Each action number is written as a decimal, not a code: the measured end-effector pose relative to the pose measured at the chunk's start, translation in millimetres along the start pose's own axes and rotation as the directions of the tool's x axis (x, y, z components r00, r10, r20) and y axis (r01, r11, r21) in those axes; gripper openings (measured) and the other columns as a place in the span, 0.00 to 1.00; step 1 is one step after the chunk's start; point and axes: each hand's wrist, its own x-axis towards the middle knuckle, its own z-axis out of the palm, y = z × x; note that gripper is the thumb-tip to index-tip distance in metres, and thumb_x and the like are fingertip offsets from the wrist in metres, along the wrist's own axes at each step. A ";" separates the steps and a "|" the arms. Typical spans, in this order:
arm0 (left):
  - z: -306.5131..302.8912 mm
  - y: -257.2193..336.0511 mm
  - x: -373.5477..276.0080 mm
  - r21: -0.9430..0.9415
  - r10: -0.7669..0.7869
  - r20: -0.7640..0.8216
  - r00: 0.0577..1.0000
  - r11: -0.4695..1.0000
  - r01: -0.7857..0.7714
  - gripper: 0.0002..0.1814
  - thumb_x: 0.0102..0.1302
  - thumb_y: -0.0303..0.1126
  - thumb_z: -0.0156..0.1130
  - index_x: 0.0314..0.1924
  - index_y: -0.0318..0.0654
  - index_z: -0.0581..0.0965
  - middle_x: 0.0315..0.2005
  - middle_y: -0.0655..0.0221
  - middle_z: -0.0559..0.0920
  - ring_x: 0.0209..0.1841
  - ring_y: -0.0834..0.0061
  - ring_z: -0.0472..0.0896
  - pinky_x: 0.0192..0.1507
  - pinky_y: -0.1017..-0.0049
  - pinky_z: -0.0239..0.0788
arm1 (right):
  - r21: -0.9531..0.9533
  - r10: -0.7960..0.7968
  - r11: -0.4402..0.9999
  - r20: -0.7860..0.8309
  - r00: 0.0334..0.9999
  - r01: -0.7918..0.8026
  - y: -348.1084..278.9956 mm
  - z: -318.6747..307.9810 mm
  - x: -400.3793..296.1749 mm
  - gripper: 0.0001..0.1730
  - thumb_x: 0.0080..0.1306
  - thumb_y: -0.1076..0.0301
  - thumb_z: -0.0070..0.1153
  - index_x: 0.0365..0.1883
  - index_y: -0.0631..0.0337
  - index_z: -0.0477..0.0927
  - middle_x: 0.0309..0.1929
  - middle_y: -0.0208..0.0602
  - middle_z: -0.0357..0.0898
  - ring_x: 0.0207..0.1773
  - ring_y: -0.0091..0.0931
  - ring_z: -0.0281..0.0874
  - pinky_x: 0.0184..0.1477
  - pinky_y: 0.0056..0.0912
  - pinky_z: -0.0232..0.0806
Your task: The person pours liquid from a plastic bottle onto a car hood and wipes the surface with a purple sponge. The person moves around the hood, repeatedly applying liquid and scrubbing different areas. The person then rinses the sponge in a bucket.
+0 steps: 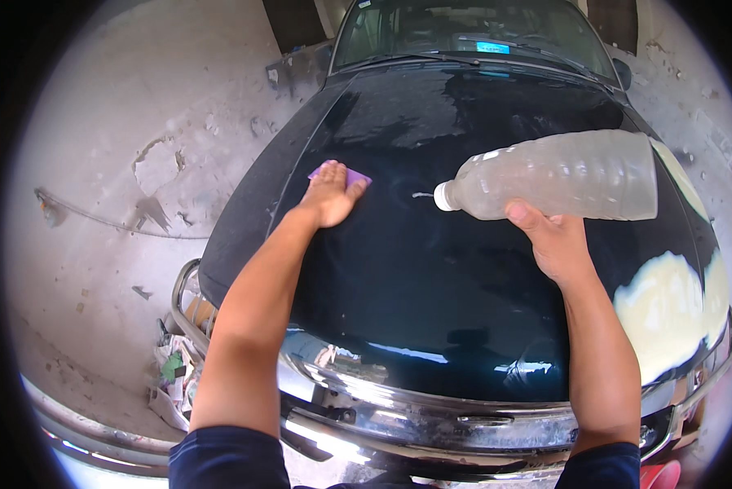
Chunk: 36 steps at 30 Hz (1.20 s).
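Flat against the dark car hood (415, 287), my left hand (330, 198) presses down on a purple pad (358, 177), fingers together and thumb to the side. Most of the pad is hidden under the palm, so its material is unclear. My right hand (549, 235) grips a large clear plastic bottle (561, 177) of cloudy liquid from below. The bottle lies nearly level above the hood, its white cap (444, 196) towards my left hand. A thin jet of liquid (423, 195) leaves the cap. Wet, shiny patches show higher on the hood.
Pale filler (662, 312) covers the hood's right front corner. A chrome grille trim (464, 422) and a bent metal guard bar (182, 299) run along the front. Wipers (421, 58) rest below the windshield (427, 30). Litter (173, 373) lies on the dusty floor (97, 263).
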 end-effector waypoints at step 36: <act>13.3 -44.6 -54.4 -0.048 0.145 -0.058 0.988 0.988 -0.148 0.44 0.74 0.59 0.39 0.73 0.25 0.52 0.75 0.44 0.48 0.79 0.54 0.40 0.78 0.64 0.31 | 0.104 -0.084 0.991 0.026 0.996 0.081 2.0 -19.7 -13.7 0.32 0.62 0.52 0.69 0.57 0.60 0.71 0.39 0.21 0.70 0.43 0.16 0.64 0.48 0.22 0.59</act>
